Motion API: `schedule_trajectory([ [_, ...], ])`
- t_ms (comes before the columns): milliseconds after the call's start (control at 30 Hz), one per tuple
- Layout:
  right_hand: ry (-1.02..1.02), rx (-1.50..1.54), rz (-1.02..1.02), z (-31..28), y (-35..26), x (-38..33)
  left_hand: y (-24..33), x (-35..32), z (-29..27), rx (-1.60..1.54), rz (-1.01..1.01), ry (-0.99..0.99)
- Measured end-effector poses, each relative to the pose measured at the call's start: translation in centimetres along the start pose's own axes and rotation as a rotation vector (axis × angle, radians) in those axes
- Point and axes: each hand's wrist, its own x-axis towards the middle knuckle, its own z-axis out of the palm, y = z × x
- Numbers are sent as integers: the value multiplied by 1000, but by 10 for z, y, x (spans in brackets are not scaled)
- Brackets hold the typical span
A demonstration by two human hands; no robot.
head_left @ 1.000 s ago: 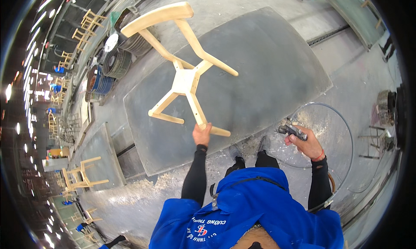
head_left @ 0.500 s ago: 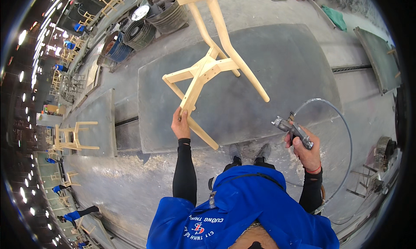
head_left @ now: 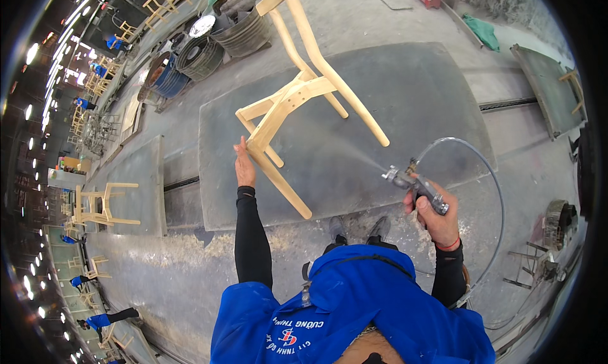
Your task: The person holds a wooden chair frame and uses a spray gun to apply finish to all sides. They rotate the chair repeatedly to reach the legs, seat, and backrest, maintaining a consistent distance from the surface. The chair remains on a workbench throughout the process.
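A pale wooden chair frame stands tilted over a large grey panel. My left hand is beside its near left corner, fingers stretched out and seemingly resting against the wood without wrapping round it. In my right hand is a metal spray gun, its nozzle pointing left toward the chair. A fine whitish mist leaves the nozzle. From the gun a grey hose loops down to the right of my forearm.
Dark metal drums and a blue drum stand at the far left. Another chair frame sits on a panel to the left. A green cloth lies at the far right. Several people in blue work farther left.
The chair frame has turned, and my left hand has loosened from its grip into straightened fingers. Spray now comes from the gun, which has shifted slightly left.
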Motion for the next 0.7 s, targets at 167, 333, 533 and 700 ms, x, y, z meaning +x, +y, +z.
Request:
schedule_trajectory([
  [167,196,-68,-12,-15,-2,-8,-22,16,-2,146,114,-26],
  [333,266,-99,-73,-22,-3,-20,-39,32,0,288,249,-47],
  [533,338,-161,-60,-46,32,-24,-46,38,1,320,279,-4],
  [700,386,-428,29,-94,86,-27,-50,46,-4,342,366,5],
])
